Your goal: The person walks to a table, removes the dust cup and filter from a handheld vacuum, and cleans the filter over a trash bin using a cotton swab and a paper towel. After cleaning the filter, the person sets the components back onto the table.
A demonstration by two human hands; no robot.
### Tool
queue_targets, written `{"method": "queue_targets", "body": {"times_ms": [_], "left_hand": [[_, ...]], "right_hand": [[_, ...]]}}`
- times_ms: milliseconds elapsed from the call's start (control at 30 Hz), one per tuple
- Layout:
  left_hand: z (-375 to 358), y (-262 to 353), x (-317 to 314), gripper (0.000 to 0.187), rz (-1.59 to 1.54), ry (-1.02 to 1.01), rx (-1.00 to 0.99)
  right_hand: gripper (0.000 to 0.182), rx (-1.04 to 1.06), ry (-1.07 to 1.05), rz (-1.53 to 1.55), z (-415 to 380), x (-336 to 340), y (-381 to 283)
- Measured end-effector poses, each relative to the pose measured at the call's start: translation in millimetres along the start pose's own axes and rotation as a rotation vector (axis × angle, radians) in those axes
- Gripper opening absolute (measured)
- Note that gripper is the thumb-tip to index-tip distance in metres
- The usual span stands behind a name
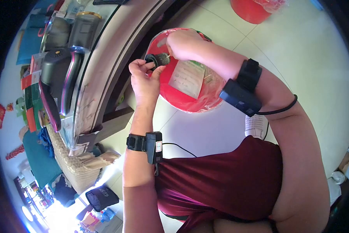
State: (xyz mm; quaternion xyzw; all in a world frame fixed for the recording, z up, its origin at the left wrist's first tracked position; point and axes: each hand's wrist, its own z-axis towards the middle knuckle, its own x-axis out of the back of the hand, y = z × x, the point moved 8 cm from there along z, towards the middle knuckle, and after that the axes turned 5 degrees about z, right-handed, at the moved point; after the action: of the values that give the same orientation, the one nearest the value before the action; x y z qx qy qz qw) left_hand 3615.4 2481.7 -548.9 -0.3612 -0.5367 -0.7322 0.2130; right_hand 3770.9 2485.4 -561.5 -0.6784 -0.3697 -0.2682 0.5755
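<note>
My left hand (146,79) pinches a small dark round part (158,60) with a mesh-like or bristly grey end, over the left side of a red bin (174,95). My right hand (182,43) is just to the right of that part, its fingers bent down and partly hidden; a small pale tip shows by them at the part's end. The bin has a clear plastic liner. A pale sheet or packet (187,79) with faint writing lies inside it, below my right hand.
A glass-edged counter (98,58) at the left holds a black appliance (57,73), a grey container (85,31) and boxes. Another red bin (252,11) stands at the top right on the tiled floor. A black bag (101,198) is at the lower left.
</note>
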Motion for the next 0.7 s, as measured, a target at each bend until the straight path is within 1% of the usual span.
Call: {"method": "queue_targets", "body": {"times_ms": [67,167,200,300,400,500,700], "left_hand": [[0.1,-2.6,-2.0,0.057,-0.022,-0.009,0.014],[0.0,-4.1,0.6,0.057,-0.015,-0.003,0.024],[1.2,-2.2,2.9,0.057,-0.008,0.005,0.021],[0.1,2.8,4.6,0.058,0.039,0.002,0.051],[-0.3,8.2,3.2,0.058,-0.008,0.007,0.028],[-0.7,8.1,4.1,0.058,0.027,0.010,0.040],[1.1,5.6,5.5,0.057,-0.019,0.019,0.011]], "right_hand": [[0.022,-0.011,-0.004,-0.039,-1.2,-3.8,2.8],[0.022,-0.039,0.032,0.055,-8.0,13.3,-1.1],[0.023,-0.104,0.005,0.047,-8.7,15.8,1.2],[0.023,-0.044,0.005,0.053,-5.4,10.6,1.0],[0.024,-0.044,-0.031,0.029,-4.7,2.5,2.3],[0.025,-0.052,-0.020,0.020,-6.9,5.0,0.9],[0.025,-0.075,0.001,0.038,-1.4,7.7,5.0]]}}
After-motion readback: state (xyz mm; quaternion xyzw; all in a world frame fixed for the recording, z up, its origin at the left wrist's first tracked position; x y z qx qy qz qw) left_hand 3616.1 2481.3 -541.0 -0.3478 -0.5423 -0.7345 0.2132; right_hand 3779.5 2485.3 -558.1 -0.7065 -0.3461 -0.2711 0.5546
